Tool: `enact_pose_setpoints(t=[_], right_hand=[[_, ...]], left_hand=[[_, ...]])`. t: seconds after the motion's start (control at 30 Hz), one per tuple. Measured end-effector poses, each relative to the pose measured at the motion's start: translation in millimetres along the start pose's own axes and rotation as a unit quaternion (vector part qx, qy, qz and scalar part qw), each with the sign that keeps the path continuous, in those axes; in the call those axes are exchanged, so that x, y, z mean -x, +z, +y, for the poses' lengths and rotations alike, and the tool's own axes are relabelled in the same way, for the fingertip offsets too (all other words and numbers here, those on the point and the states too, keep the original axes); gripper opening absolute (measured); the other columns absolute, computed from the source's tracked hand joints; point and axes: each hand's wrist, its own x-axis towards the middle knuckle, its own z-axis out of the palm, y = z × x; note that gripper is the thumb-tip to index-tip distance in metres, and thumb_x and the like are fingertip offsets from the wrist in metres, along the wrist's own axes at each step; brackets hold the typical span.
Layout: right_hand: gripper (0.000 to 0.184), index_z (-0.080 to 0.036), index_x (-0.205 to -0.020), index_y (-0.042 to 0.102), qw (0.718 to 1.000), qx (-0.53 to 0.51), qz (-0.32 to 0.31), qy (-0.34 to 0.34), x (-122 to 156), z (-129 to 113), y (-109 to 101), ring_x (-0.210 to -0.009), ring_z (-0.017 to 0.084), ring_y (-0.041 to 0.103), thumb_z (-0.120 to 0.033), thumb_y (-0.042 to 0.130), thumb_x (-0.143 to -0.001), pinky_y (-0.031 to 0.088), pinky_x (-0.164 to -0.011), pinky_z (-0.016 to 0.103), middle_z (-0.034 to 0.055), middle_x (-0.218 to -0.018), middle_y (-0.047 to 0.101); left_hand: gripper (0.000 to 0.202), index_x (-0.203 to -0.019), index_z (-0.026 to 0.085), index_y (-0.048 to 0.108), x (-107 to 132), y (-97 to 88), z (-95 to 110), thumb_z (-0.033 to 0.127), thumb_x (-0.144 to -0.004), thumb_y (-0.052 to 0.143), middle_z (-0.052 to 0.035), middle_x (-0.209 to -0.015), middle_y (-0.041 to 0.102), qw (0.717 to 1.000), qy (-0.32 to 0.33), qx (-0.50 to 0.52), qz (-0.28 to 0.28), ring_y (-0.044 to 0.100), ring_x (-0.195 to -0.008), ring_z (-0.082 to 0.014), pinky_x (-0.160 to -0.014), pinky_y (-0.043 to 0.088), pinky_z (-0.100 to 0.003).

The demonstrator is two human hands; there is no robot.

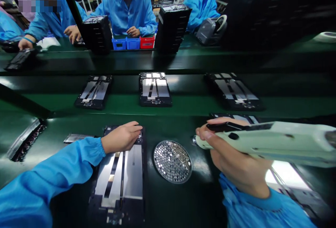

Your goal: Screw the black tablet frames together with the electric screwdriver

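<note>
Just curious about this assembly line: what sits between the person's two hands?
Head view: a round tray of small silver parts lies between the left hand and right hand.

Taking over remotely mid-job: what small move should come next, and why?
Probably dip the electric screwdriver onto the round metal screw tray to pick up a screw: the right hand holds its tip just beside the tray's rim, while the left hand rests on the phone frame.
</note>
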Motion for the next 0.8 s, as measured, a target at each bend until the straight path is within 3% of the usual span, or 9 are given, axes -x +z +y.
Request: enact_pose_setpoints(t=[0.2, 0.4, 0.53, 0.67, 0.8], right_hand=[[0.018, -0.025, -0.093, 0.072, 1.000, 0.016, 0.004, -0.007, -1.7, -0.3, 3.9, -0.067, 0.020, 0.065, -0.023, 0.079, -0.077, 0.058, -0.072, 0.043, 0.0002, -0.075, 0.067], [0.018, -0.027, -0.092, 0.072, 1.000, 0.007, -0.001, -0.021, -2.3, 0.2, 6.2, -0.063, 0.019, 0.063, -0.022, 0.078, -0.076, 0.057, -0.068, 0.042, -0.0013, -0.073, 0.067], [0.019, -0.025, -0.091, 0.070, 1.000, -0.017, 0.003, -0.018, -1.0, -2.8, 11.5, -0.062, 0.017, 0.063, -0.019, 0.077, -0.074, 0.056, -0.066, 0.039, -0.0025, -0.069, 0.065], [0.023, -0.025, -0.090, 0.069, 0.999, -0.041, -0.012, -0.002, 4.4, -5.6, 21.1, -0.064, 0.016, 0.062, -0.017, 0.076, -0.070, 0.056, -0.064, 0.037, -0.0035, -0.071, 0.062], [0.020, -0.024, -0.087, 0.068, 0.996, -0.071, -0.030, 0.033, 12.1, -3.0, 34.1, -0.064, 0.015, 0.060, -0.017, 0.075, -0.069, 0.055, -0.063, 0.035, -0.0038, -0.071, 0.058]], left_hand=[[0.030, -0.117, 0.007, 0.068, 3.7, -1.5, 1.4, 0.017, -0.100, 0.046, -0.0165, -0.122, 0.071, 1.000, -0.004, 0.029, -0.006, 0.065, -0.120, -0.0261, -0.108, 0.054, -0.043], [0.035, -0.129, 0.011, 0.064, 4.7, -15.4, 0.8, 0.025, -0.100, 0.050, -0.0138, -0.135, 0.065, 0.995, -0.021, 0.004, -0.097, 0.053, -0.134, -0.0374, -0.114, 0.040, -0.060], [0.040, -0.127, 0.010, 0.065, 5.3, -14.5, 1.0, 0.034, -0.102, 0.045, -0.0133, -0.139, 0.063, 0.991, -0.032, -0.031, -0.129, 0.061, -0.120, -0.0349, -0.102, 0.049, -0.053], [0.045, -0.128, 0.010, 0.065, 6.1, -8.4, -2.6, 0.042, -0.101, 0.047, -0.0129, -0.140, 0.062, 0.992, -0.048, 0.005, -0.116, 0.061, -0.117, -0.0319, -0.094, 0.052, -0.044], [0.049, -0.134, 0.013, 0.062, 7.7, -2.5, -9.9, 0.045, -0.100, 0.049, -0.0103, -0.138, 0.064, 0.993, -0.053, 0.039, -0.103, 0.063, -0.109, -0.0292, -0.090, 0.052, -0.041]])
